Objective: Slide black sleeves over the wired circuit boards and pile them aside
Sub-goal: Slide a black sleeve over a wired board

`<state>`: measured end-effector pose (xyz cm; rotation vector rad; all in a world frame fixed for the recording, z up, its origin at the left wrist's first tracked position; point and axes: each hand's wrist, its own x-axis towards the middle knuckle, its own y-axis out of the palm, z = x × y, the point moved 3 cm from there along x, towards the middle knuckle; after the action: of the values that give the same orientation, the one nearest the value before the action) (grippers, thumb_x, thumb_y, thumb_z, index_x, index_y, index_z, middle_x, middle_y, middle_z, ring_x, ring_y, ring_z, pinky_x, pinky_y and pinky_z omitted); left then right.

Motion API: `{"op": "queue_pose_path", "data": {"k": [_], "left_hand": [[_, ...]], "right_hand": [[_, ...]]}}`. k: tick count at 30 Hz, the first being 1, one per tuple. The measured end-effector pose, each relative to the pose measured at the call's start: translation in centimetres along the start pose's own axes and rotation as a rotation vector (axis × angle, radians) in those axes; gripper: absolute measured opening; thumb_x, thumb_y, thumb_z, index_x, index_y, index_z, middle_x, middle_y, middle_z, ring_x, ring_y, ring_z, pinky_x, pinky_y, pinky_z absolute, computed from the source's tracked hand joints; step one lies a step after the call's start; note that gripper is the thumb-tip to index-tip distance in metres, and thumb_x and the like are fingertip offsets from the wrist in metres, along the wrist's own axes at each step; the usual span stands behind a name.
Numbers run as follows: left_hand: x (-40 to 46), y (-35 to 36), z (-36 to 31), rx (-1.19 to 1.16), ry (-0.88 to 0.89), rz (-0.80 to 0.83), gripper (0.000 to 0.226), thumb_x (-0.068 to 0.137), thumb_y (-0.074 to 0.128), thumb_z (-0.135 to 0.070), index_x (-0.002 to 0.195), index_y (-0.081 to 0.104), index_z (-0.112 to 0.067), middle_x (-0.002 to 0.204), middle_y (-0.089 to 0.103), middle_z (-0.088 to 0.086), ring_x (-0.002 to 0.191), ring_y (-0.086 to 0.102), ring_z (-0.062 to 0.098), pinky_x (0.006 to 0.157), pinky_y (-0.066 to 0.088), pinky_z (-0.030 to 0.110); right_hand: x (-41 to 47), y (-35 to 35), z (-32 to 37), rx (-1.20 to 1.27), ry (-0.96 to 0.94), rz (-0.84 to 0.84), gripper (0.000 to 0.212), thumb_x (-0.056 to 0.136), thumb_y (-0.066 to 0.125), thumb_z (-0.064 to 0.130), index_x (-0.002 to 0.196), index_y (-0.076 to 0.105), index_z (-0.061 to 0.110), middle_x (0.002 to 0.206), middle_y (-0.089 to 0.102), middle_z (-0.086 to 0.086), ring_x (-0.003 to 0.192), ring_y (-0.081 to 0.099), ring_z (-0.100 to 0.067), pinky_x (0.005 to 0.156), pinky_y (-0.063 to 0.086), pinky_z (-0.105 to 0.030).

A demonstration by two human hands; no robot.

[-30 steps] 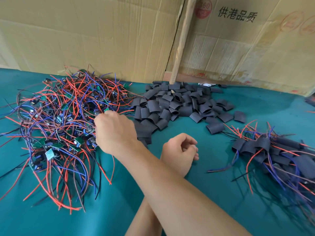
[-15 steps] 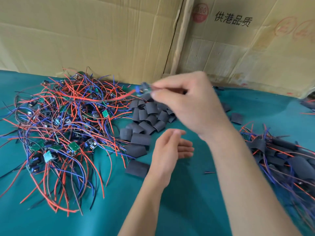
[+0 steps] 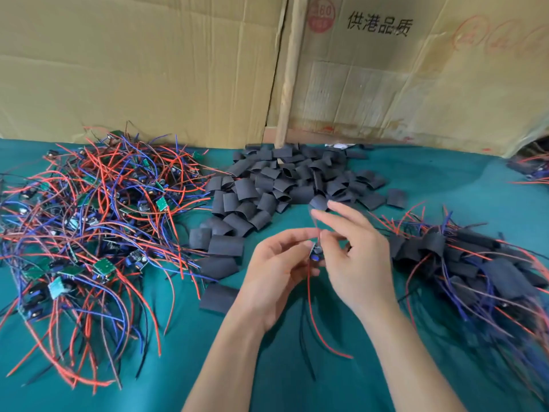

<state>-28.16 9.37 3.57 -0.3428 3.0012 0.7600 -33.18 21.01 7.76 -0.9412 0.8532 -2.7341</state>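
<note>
A small wired circuit board (image 3: 316, 253) is pinched between my left hand (image 3: 277, 269) and my right hand (image 3: 355, 257) above the middle of the green table. Its red and black wires (image 3: 315, 319) hang down toward me. A tangled heap of bare wired boards (image 3: 89, 227) lies at the left. Loose black sleeves (image 3: 279, 185) are heaped at the back centre, some spilling forward (image 3: 221, 267). Sleeved boards (image 3: 481, 269) are piled at the right. No sleeve is on the held board.
Flattened cardboard boxes (image 3: 178, 69) stand as a wall along the back of the green table (image 3: 267, 367). More wired parts (image 3: 531, 169) show at the far right edge. The heaps leave a strip of bare cloth in front of me.
My right hand reached into the left heap, lifted out one wired board and carried it to the centre. My left hand rose from the table and now grips the board too.
</note>
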Motion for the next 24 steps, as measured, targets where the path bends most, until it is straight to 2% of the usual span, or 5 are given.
{"op": "queue_pose_path", "data": {"k": [2,5,12,19,24], "left_hand": [[0.0,-0.1,0.1,0.02,-0.001,-0.015,0.024,0.1,0.053,-0.003,0.116,0.07,0.001,0.101,0.073,0.018,0.078,0.064,0.017,0.066,0.053,0.022],[0.1,0.0,0.2,0.064,0.019,-0.063,0.025,0.1,0.051,-0.002,0.108,0.075,-0.004,0.092,0.071,0.011,0.073,0.06,0.015,0.062,0.05,0.021],[0.0,0.2,0.0,0.124,0.072,-0.122,0.037,0.103,0.046,-0.008,0.094,0.081,-0.015,0.085,0.073,0.004,0.068,0.056,0.012,0.06,0.045,0.022],[-0.2,0.3,0.1,0.31,0.198,-0.186,0.022,0.101,0.054,-0.002,0.095,0.075,-0.008,0.074,0.071,-0.002,0.066,0.066,0.015,0.066,0.052,0.021],[-0.1,0.2,0.2,0.399,0.23,-0.254,0.022,0.096,0.057,0.002,0.092,0.074,-0.012,0.079,0.075,0.002,0.068,0.066,0.013,0.07,0.056,0.025]], "right_hand": [[-0.5,0.2,-0.2,-0.03,-0.002,-0.038,0.042,0.085,0.068,-0.006,0.123,0.073,0.012,0.126,0.062,-0.003,0.087,0.066,-0.017,0.089,0.048,-0.021],[-0.9,0.3,-0.7,0.042,0.092,-0.111,0.038,0.081,0.072,-0.002,0.112,0.067,0.018,0.112,0.059,-0.002,0.063,0.055,-0.013,0.074,0.04,-0.008],[-1.2,1.7,-1.6,0.503,0.518,0.046,0.026,0.074,0.067,0.035,0.095,0.06,0.023,0.088,0.067,0.008,0.066,0.06,-0.006,0.068,0.042,-0.02],[-0.7,1.7,-1.7,1.264,0.863,0.168,0.043,0.068,0.051,0.0,0.109,0.06,0.008,0.086,0.065,-0.013,0.067,0.06,-0.022,0.069,0.044,-0.038],[-0.7,1.3,-2.5,1.306,0.943,0.085,0.047,0.083,0.035,-0.014,0.118,0.059,0.007,0.109,0.057,-0.018,0.09,0.061,-0.031,0.063,0.059,-0.037]]}}
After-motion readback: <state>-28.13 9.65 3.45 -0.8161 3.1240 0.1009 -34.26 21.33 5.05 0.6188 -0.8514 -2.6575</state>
